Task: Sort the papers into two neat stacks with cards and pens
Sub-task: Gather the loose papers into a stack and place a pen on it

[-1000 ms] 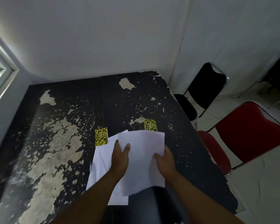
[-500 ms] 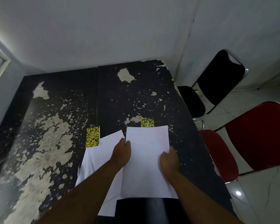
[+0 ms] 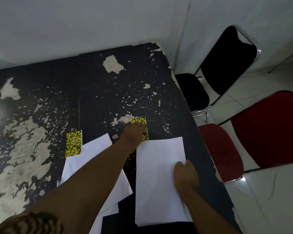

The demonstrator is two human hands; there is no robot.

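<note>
Now that the right-hand stack (image 3: 159, 179) lies flat on the table (image 3: 41, 102), squared up and clear of the other sheets, the left hand (image 3: 133, 132) has let go of it and reached forward across the gap; half a second ago both hands were still gripping that paper by its edges. The left hand's fingers lie flat and spread on the far yellow-and-black card (image 3: 145, 132), covering most of it; whether they have pinched it or only press down on it, I cannot tell. The right hand (image 3: 186, 176) stays behind on the stack's right edge, loosely curled and resting on the top sheet, pinning it rather than clamping it. The left-hand stack (image 3: 95, 152) is less tidy; its sheets fan out at the near end, and the forearm crosses over it. The second card (image 3: 74, 143) lies at that pile's far left corner, just touching the paper. No pens are visible from here. My read: the papers are split into two piles, so the job moves on to the cards; that far card probably goes onto the right pile, and the left pile likely needs straightening afterwards.
</note>
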